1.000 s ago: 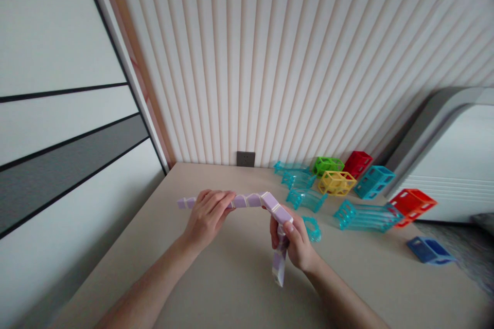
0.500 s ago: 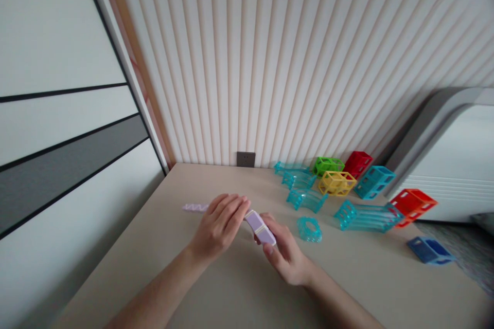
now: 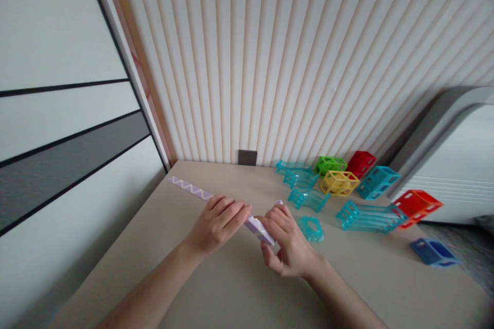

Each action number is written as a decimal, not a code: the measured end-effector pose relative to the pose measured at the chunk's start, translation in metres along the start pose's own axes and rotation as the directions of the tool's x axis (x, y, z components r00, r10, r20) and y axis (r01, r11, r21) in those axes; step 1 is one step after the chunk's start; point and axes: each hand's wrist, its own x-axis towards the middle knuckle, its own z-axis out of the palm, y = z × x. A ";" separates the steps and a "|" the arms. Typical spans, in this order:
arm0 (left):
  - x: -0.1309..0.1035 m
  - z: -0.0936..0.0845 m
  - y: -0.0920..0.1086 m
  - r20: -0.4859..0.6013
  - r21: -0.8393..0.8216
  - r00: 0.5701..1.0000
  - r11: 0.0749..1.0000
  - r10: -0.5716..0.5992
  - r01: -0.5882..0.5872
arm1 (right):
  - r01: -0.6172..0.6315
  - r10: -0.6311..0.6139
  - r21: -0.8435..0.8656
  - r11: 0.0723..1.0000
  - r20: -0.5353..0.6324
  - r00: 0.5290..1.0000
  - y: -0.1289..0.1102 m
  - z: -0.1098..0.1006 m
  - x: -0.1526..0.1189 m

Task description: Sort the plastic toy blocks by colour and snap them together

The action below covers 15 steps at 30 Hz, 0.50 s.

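A lilac-and-white snake twist puzzle (image 3: 190,188) stretches out from under my left hand toward the back left, its zigzag of triangles showing along the side. My left hand (image 3: 219,222) is wrapped over the middle of it, fingers together. On the right, my right hand (image 3: 287,244) grips the puzzle's other stretch between thumb and fingers, and a lilac block shows between the two hands. A small pale end pokes up above the right fingers. Both palms hide part of the puzzle.
Right of my hands lie a clear teal ring piece (image 3: 311,229) and several teal track pieces (image 3: 309,199). Beyond are yellow (image 3: 339,183), green (image 3: 331,165), red (image 3: 361,165), teal (image 3: 378,182), orange-red (image 3: 419,206) and blue (image 3: 435,252) open frame blocks. A ribbed wall (image 3: 216,61) bounds the table's back.
The puzzle's left part has swung outward and now shows a longer straight run slanting to the back left. My right fingers have shifted up over the right part.
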 end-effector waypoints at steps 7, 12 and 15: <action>-0.001 0.013 0.004 0.236 0.060 0.971 0.998 -0.035 0.022 | 0.075 -0.055 -0.270 0.960 0.080 0.995 0.014 -0.008 0.001; -0.009 0.017 0.001 0.292 0.007 0.955 0.998 -0.055 0.056 | 0.106 -0.088 -0.288 0.952 0.073 0.993 0.016 -0.007 0.000; -0.015 0.021 -0.001 0.252 -0.027 0.961 0.992 -0.112 0.122 | 0.108 -0.106 -0.279 0.954 0.022 0.994 0.018 -0.007 -0.001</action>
